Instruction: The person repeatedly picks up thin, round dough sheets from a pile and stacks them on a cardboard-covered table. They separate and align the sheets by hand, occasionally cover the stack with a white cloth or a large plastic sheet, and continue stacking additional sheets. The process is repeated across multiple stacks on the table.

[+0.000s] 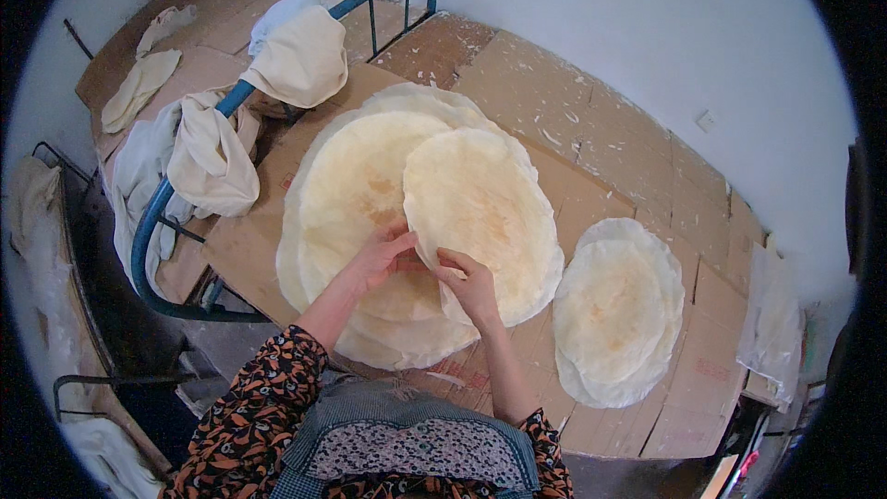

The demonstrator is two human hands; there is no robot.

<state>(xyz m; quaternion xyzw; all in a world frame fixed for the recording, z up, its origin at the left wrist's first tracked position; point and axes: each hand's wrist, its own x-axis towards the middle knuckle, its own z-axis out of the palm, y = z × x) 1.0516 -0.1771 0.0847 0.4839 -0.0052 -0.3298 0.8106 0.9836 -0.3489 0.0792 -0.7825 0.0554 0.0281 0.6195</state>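
A large stack of thin, round, pale sheets, which look like flatbreads, lies before me on cardboard. Over its right half is a thin round sheet with light brown marks at its middle. My left hand pinches the lower left edge of that sheet between thumb and fingers. Close beside it, my right hand grips the same edge, thumb and forefinger together. Under both hands the edge appears slightly raised from the stack. A smaller pile of similar sheets rests to the right.
Flattened cardboard covers the bed, with pale flakes scattered on it. A blue metal bed rail curves along the left, draped with cream cloths. More folded cloth lies beyond it. Plastic bags hang at the right edge.
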